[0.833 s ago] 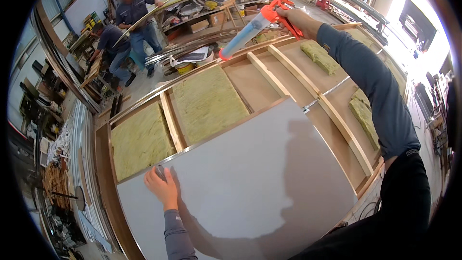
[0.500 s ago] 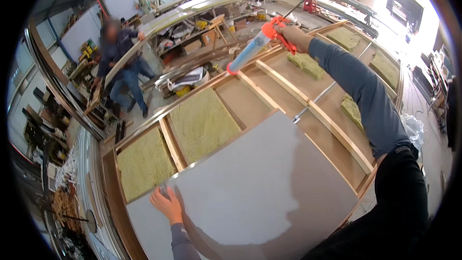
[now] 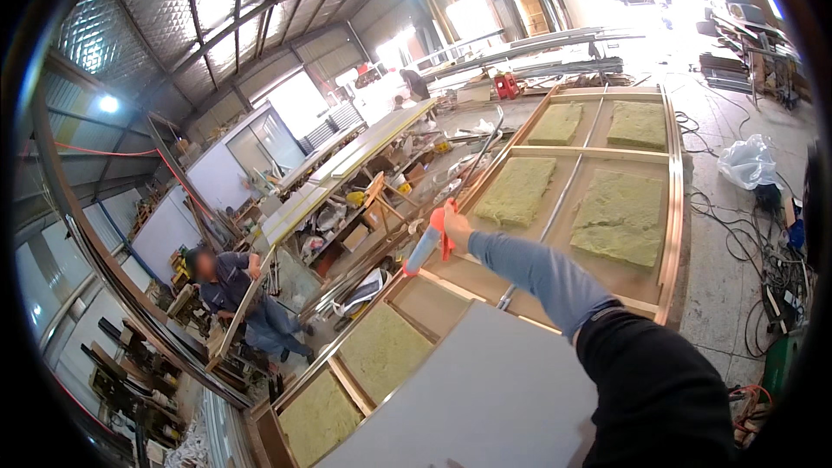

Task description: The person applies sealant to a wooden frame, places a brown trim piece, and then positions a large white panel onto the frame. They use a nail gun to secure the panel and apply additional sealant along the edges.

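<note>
My right hand [image 3: 458, 229] is closed around the orange grip of a caulking gun [image 3: 422, 251] with a pale blue barrel. Its front end points down and to the left, over the left rail of a large wooden frame [image 3: 673, 217]. Pieces of yellow-green insulation [image 3: 617, 218] lie in several bays of this frame, and a metal rod [image 3: 565, 195] runs along its middle. A smooth grey panel [image 3: 494, 390] covers the near part of the frame, below my right forearm. My left hand is out of view.
At the left a person [image 3: 251, 303] in dark clothes holds a wooden board [image 3: 241, 316]. Behind stands a long bench with yellowish panels [image 3: 347, 169]. Cables [image 3: 732, 234] and a clear plastic bag [image 3: 747, 163] lie on the floor at right. A red stool [image 3: 505, 87] stands farther back.
The view has swung upward, bringing in the roof and the frame's far end. My left hand, earlier on the grey panel, has left the picture. My right hand still grips the caulking gun.
</note>
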{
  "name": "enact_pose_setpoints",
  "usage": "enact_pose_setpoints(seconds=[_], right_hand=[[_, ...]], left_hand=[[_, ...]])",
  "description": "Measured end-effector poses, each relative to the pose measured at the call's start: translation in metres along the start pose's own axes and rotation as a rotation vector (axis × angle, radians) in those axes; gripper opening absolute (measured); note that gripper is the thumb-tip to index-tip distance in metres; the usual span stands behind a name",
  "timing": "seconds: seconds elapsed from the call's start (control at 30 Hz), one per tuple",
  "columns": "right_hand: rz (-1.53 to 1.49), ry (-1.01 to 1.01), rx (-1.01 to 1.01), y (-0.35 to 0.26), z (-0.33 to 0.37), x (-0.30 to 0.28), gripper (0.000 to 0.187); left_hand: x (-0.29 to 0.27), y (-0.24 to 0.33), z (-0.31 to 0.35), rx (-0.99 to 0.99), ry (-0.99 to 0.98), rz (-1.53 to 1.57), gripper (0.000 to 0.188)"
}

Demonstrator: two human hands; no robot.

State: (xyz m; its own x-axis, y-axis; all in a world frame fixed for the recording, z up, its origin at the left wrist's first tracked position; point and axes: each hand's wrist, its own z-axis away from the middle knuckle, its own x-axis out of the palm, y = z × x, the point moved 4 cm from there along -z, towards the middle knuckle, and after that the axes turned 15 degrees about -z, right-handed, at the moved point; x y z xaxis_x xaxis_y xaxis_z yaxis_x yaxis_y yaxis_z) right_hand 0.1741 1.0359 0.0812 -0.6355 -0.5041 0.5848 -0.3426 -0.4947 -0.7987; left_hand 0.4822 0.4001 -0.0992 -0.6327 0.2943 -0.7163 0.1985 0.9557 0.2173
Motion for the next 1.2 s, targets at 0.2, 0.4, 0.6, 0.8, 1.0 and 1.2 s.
enact_pose_setpoints(seconds=[0.2,0.4,0.6,0.8,1.0,1.2], right_hand=[[0.172,-0.133,-0.668,-0.039,0.075,-0.111,0.035],[0.156,-0.288,-0.013,-0.041,0.303,-0.161,0.041],[-0.118,-0.374,0.036,-0.157,0.513,-0.305,0.063],[0.029,-0.618,0.369,-0.190,0.596,-0.427,0.066],[0.195,-0.648,0.538,-0.115,0.689,-0.480,0.073],[0.576,-1.300,0.198,-0.021,0.838,-0.486,0.065]], left_hand=[[-0.026,0.123,0.086,0.021,-0.224,0.380,0.060],[-0.082,0.085,0.173,-0.252,-0.375,0.549,0.078],[-0.184,0.147,0.197,-0.404,-0.224,0.863,0.038],[-0.278,0.251,0.219,-0.638,-0.554,1.501,0.042],[-0.349,0.250,0.353,-1.321,-0.134,1.875,0.050],[-0.389,0.157,0.508,-1.263,0.139,1.174,0.046]])
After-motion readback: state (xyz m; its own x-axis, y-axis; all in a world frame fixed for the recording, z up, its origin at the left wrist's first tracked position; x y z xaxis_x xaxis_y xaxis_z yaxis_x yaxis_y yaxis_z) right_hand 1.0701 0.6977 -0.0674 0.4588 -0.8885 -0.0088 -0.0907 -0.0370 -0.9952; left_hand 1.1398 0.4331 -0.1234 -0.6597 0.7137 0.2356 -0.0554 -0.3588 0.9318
